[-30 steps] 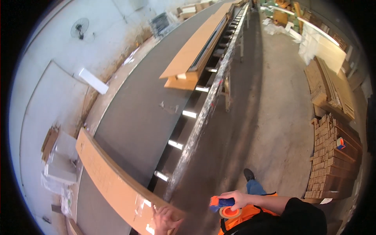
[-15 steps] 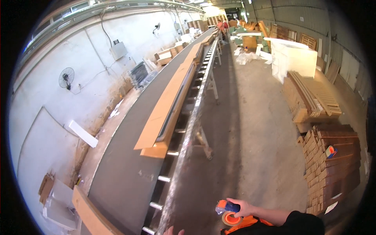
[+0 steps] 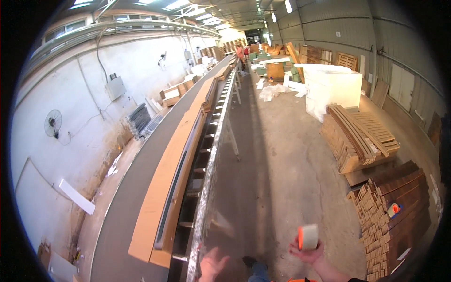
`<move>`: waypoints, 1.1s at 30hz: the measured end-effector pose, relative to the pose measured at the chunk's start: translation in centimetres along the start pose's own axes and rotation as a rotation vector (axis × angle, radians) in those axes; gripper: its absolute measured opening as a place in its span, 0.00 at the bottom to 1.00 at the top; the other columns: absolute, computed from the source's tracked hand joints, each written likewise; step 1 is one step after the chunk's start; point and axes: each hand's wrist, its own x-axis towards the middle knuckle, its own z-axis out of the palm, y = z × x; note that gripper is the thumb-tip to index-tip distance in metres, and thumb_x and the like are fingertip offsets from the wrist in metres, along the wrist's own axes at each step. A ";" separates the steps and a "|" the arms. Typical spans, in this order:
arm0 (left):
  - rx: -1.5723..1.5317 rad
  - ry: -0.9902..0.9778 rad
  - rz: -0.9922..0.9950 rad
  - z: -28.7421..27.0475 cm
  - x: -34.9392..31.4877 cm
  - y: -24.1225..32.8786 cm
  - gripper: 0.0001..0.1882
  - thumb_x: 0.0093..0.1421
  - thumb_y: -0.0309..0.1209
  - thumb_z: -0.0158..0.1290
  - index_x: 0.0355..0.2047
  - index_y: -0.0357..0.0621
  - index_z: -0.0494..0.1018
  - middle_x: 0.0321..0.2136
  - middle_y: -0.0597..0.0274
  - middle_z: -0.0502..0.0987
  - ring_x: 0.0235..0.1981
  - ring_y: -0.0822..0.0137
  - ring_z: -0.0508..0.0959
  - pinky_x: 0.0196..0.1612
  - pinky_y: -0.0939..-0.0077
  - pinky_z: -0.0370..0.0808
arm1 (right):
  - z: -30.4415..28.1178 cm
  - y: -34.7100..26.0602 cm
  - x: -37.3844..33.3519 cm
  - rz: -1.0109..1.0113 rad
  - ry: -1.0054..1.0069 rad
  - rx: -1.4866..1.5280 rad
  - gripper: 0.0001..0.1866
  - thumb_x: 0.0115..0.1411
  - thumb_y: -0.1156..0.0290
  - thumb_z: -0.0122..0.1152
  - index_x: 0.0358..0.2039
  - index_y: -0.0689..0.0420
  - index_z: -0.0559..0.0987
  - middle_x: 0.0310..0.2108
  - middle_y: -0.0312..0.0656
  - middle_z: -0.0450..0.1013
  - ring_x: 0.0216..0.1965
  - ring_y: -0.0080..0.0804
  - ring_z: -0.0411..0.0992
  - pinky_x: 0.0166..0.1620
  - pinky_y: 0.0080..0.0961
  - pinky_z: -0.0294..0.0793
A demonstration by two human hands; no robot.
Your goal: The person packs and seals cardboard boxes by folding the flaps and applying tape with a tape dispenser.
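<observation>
Holding an orange-sided tape roll (image 3: 308, 237) in curled fingers, the right hand (image 3: 307, 254) appears mid-carry, the next move calling for a steady grip, while the left hand (image 3: 213, 266), spread and seemingly empty, hovers near the silvery rail (image 3: 203, 202), no lettering legible.

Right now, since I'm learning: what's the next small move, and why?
Perhaps reach the empty left hand toward the long brown cardboard box: a dark strip shows along its open side, and the right hand holds a pale, orange-sided roll.
</observation>
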 end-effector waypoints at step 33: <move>0.530 0.491 -0.286 -3.4 39.3 -6.8 0.07 0.43 0.25 0.56 0.25 0.49 0.79 0.19 0.54 0.79 0.22 0.51 0.80 0.27 0.58 0.77 | 11.5 18.1 86.1 0.235 0.027 -0.570 0.12 0.63 0.68 0.50 0.38 0.58 0.80 0.36 0.39 0.80 0.37 0.32 0.79 0.44 0.30 0.77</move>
